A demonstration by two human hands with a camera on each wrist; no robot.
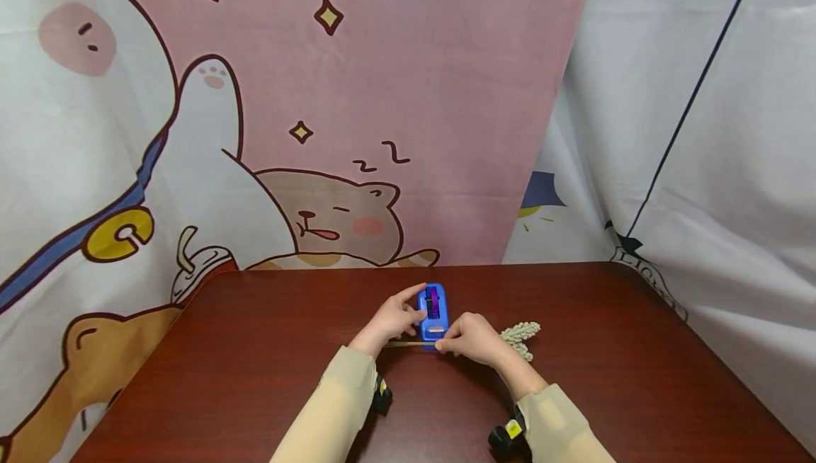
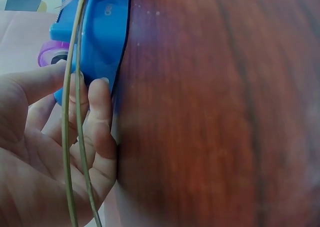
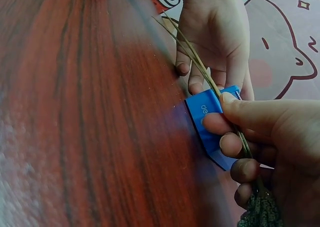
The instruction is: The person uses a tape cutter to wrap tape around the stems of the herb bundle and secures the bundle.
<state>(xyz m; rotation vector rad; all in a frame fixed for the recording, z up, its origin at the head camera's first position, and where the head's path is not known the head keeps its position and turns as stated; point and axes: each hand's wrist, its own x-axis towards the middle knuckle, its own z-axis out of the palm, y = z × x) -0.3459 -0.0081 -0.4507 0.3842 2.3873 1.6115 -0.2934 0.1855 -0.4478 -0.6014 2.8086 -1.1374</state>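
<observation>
A blue tape dispenser [image 1: 436, 324] with a purple tape roll [image 1: 433, 300] stands on the table. My left hand [image 1: 392, 318] holds its left side, index finger stretched toward the far end; in the left wrist view, bent fingers press against the dispenser [image 2: 106, 34]. Across the dispenser's near end, my right hand [image 1: 477, 340] pinches the thin stems [image 2: 65, 122] of a sprig with pale green, grain-like heads [image 1: 520, 335]. The stems run leftward past my left palm. In the right wrist view the dark heads [image 3: 260, 212] hang below my curled fingers. Whether tape touches the stems I cannot tell.
The brown wooden table [image 1: 287, 378] spreads around both hands. A printed cloth [image 1: 446, 109] with cartoon animals hangs behind its far edge, and pale cloth [image 1: 720, 166] hangs along the right side. Black wrist cameras [image 1: 508, 437] sit under both sleeves.
</observation>
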